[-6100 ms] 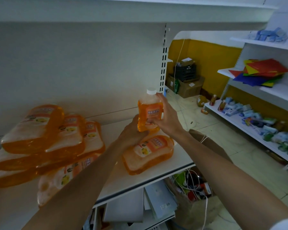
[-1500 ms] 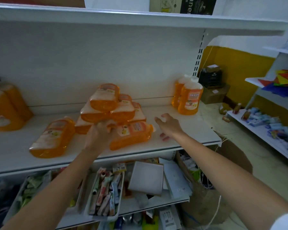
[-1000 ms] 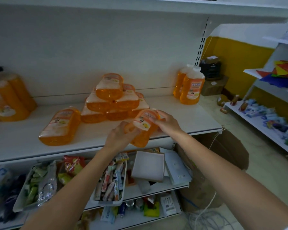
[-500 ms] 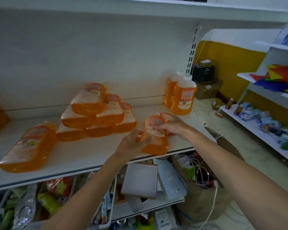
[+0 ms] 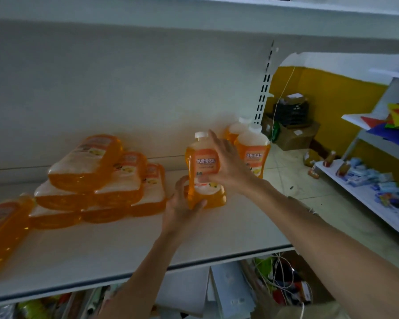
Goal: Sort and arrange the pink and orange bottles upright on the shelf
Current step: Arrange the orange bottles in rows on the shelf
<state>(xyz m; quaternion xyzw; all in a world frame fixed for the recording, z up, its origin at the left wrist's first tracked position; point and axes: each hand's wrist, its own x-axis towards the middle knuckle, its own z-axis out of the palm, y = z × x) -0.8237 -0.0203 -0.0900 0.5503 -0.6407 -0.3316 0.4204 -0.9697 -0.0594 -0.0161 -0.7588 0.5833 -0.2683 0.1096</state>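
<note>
An orange bottle (image 5: 203, 166) with a white cap stands upright in the middle of the white shelf (image 5: 129, 247). My left hand (image 5: 182, 201) grips its base from the left. My right hand (image 5: 230, 166) wraps its label side from the right. Just behind and to the right stand two upright orange bottles (image 5: 251, 150) near the shelf's right end. A stack of orange bottles (image 5: 101, 178) lies on its side to the left, and one more lying bottle (image 5: 2, 229) sits at the far left edge.
A slotted upright post (image 5: 264, 88) ends the shelf on the right. Below is a lower shelf with white boxes (image 5: 226, 293) and cables. A second shelving unit (image 5: 364, 194) with small packets stands across the aisle on the right, with cardboard boxes (image 5: 293, 132) against the yellow wall.
Both hands lifted one lying bottle off the shelf front, turned it upright and moved it back toward the two standing bottles. The camera view shifted closer and to the right.
</note>
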